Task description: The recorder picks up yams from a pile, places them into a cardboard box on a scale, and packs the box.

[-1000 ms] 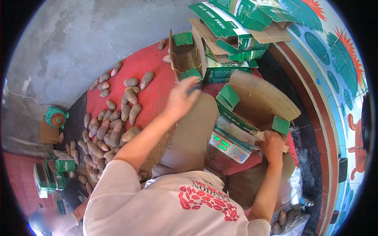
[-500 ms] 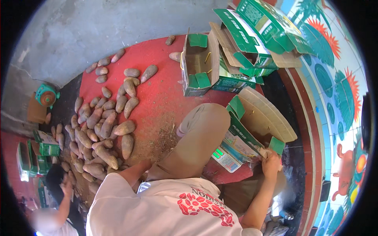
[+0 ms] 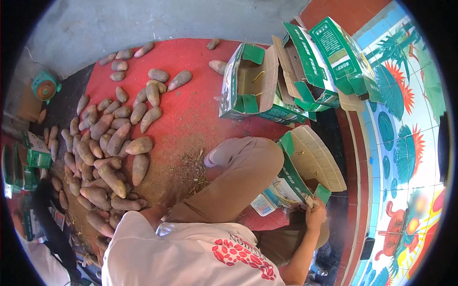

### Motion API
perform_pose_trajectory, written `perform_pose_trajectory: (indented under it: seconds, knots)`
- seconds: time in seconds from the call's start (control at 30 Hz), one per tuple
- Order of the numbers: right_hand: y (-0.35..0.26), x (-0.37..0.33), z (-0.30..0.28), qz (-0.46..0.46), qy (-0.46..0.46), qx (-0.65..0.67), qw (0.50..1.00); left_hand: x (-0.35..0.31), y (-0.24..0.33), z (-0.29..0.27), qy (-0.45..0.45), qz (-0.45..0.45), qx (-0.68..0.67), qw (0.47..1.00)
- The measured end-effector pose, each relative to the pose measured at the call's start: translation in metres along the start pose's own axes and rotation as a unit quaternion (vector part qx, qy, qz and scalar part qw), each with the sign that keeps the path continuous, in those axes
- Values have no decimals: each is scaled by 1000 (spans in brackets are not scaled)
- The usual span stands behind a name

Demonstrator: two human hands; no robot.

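At the lower right, my right hand point(image 3: 316, 214) has its fingers closed on the near edge of an open green carton point(image 3: 292, 177). This carton stands tilted beside my bent knee, on or against a flat scale point(image 3: 264, 204), and its brown inside shows. My left hand point(image 3: 160, 212) is low beside my thigh, next to the near edge of a heap of large brown tubers point(image 3: 112, 181). Its fingers are hard to make out, and I cannot tell whether they hold anything.
Open green cartons point(image 3: 250, 78) stand at the back right, near a painted tile wall point(image 3: 405, 143). Loose tubers point(image 3: 180, 80) lie on the red floor covering point(image 3: 186, 112). At far left are a green fan-like device point(image 3: 46, 87), stacked cartons point(image 3: 37, 150) and another person point(image 3: 52, 229).
The whole view has shifted and turned slightly. My right hand stays on the carton's edge. My left hand has moved a little toward the heap.
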State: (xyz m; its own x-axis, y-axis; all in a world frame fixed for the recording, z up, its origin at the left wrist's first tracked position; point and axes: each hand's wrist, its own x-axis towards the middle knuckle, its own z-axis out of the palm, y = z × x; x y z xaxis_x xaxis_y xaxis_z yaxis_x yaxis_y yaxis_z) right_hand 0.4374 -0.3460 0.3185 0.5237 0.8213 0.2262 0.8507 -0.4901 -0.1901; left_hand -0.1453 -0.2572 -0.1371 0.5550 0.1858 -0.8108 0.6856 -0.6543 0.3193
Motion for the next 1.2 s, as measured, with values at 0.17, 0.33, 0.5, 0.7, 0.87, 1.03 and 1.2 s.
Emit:
perform_pose_trajectory:
  seconds: [0.17,0.33,0.5,0.7,0.87,1.03,1.2]
  knots:
    - [8,-1,8,-28,10,-23,999,8,7,8,51,4,-23,998]
    - [2,-1,-1,-11,-17,-38,999,-10,37,-31,71,-19,-5,997]
    - [13,-5,2,2,-19,-29,999,-17,57,-58,75,-51,-102,991]
    - [13,2,15,-47,1,-28,998,-37,55,-44,117,-81,-141,980]
    - [15,-6,1,16,-30,-37,999,-134,100,-180,165,-85,-338,922]
    - [6,1,5,1,-26,-40,999,-47,57,-105,95,-93,-26,991]
    - [1,-1,3,-1,-10,-49,999,-39,29,-94,10,-33,3,999]
